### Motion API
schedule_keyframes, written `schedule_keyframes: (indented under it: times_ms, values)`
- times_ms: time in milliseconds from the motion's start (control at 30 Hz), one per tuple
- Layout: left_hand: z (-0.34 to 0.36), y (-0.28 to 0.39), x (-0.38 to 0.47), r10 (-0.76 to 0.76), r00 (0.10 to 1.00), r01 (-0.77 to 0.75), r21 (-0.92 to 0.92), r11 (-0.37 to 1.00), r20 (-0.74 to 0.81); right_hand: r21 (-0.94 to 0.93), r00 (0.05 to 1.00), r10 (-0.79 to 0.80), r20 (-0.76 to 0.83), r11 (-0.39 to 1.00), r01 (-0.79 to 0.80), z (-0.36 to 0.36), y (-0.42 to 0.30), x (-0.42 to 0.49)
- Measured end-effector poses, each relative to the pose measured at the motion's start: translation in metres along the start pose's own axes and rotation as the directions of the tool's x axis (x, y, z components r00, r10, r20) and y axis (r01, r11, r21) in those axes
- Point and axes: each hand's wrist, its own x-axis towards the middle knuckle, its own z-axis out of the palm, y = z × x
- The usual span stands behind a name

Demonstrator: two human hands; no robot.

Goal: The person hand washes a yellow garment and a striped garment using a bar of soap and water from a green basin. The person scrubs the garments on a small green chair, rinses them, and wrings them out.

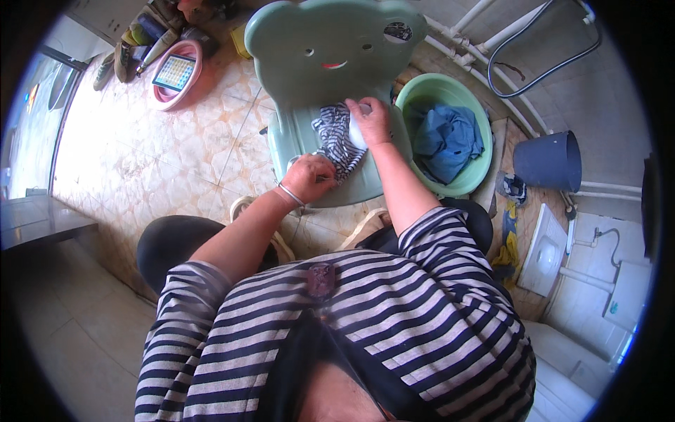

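Observation:
A black-and-white striped cloth (341, 138) lies crumpled on the seat of a pale green plastic chair (337, 53), whose backrest has a moulded smiling face. My left hand (310, 176), with a bracelet at the wrist, pinches the near end of this cloth. Over the cloth's right side my right hand (374, 122) grips a smooth white object (358, 132). The fingers partly cover that object, so its exact kind cannot be told. Close to my right forearm stands a green plastic basin (488, 142) with blue fabric (445, 138) bunched inside it.
A dark bucket (548, 161) stands by the wall pipes at right, near a squat toilet (546, 253). A metal hose (548, 92) loops above. Shoes (121, 62) and a pink basin (192, 84) holding a patterned board (175, 73) sit at upper left on the tiled floor (179, 142).

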Motion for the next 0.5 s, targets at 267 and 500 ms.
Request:
schedule_keyframes:
  times_ms: [267, 500]
  values:
    - [0.008, -0.009, 0.0, -0.025, 0.999, 0.025, -0.009, 1.0, -0.037, 0.358, 0.807, -0.125, 0.577, 0.927, -0.112, -0.033, -0.033, -0.021]
    - [-0.001, 0.013, -0.005, -0.242, 0.965, 0.239, -0.041, 0.97, -0.1, -0.166, 0.806, -0.395, 0.44, 0.847, 0.505, 0.003, -0.044, -0.047]
